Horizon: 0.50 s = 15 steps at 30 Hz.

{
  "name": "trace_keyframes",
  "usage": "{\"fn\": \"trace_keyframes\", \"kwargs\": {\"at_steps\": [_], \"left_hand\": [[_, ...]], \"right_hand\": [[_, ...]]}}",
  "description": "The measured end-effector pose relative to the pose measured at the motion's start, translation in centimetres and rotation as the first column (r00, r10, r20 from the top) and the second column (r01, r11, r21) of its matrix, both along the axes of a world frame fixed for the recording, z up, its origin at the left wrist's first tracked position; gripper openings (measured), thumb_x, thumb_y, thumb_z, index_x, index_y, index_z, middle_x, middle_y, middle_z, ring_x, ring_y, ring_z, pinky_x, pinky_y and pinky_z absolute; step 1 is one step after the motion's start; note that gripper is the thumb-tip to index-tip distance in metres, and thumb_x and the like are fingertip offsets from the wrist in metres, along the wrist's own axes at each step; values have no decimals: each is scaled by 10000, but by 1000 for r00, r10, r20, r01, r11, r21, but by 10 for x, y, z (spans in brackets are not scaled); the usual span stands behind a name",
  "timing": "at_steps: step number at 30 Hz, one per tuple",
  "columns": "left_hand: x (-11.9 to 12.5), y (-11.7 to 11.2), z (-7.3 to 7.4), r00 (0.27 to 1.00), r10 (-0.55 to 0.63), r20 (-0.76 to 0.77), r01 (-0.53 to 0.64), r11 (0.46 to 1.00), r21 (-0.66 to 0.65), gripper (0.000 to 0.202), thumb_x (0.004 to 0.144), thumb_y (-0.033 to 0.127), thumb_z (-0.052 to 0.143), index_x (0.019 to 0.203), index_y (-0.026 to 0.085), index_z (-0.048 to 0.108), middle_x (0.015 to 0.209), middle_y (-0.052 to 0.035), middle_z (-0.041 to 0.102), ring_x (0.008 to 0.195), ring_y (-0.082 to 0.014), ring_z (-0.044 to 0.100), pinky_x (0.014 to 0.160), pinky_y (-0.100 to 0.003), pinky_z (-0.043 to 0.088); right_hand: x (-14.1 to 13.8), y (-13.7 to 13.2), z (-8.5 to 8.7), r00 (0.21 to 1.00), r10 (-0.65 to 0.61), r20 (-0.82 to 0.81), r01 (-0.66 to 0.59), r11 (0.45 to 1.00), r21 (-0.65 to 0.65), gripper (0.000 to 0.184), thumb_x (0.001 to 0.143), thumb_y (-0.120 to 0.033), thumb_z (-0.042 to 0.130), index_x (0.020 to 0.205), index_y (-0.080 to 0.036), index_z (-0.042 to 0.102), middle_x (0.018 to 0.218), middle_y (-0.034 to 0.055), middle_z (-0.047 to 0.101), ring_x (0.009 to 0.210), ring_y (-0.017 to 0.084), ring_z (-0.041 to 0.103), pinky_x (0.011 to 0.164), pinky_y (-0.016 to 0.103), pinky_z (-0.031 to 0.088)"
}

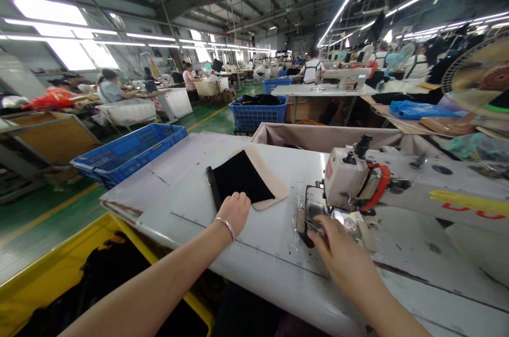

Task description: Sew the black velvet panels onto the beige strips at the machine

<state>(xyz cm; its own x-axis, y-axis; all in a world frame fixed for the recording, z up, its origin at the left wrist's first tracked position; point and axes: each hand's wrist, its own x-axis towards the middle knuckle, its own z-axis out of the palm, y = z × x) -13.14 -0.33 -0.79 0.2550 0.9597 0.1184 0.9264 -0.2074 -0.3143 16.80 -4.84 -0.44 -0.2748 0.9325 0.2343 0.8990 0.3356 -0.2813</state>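
A black fabric piece (240, 178) lies on the white sewing table (178, 183), partly over a beige piece (274, 180) of similar shape. A dark strip (213, 188) runs along its left edge. On the near edge of the black fabric is my left hand (235, 212), fingers together and curled onto it. At the sewing machine (345, 178), my right hand (338, 244) has thumb and forefinger closed at the small metal plate (316, 202) below the machine head. What sits between those fingertips is too small to make out.
Left of my legs stands a yellow bin (131, 241) with black fabric inside. Blue baskets (131, 149) are beyond the table's left edge. A fabric-lined trough (326, 134) borders the far side. A fan (483, 74) stands at right; several people work farther back.
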Motion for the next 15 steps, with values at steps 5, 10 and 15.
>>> {"fn": "trace_keyframes", "kwargs": {"at_steps": [5,10,15], "left_hand": [[-2,-3,2,999,0,39,2,999,-33,283,856,52,406,1083,126,559,997,-139,527,942,-264,485,776,-384,419],[-6,9,-1,993,-14,115,22,997,-72,309,863,40,382,1087,124,577,1027,-155,536,986,-269,503,816,-398,440],[19,79,-4,964,-21,266,54,991,-120,405,859,41,399,1235,104,534,1223,-202,509,1119,-287,517,933,-428,439]], "right_hand": [[-56,55,1,999,2,53,-5,998,64,212,949,-304,370,1026,-210,544,959,70,562,682,156,595,540,256,381],[-53,56,-1,998,28,55,-33,995,90,273,967,-301,316,932,-216,574,918,59,565,692,153,605,568,263,443],[2,11,-22,989,143,-40,-130,964,234,327,934,-407,369,1163,-281,565,1095,72,606,939,200,638,755,313,549]]}}
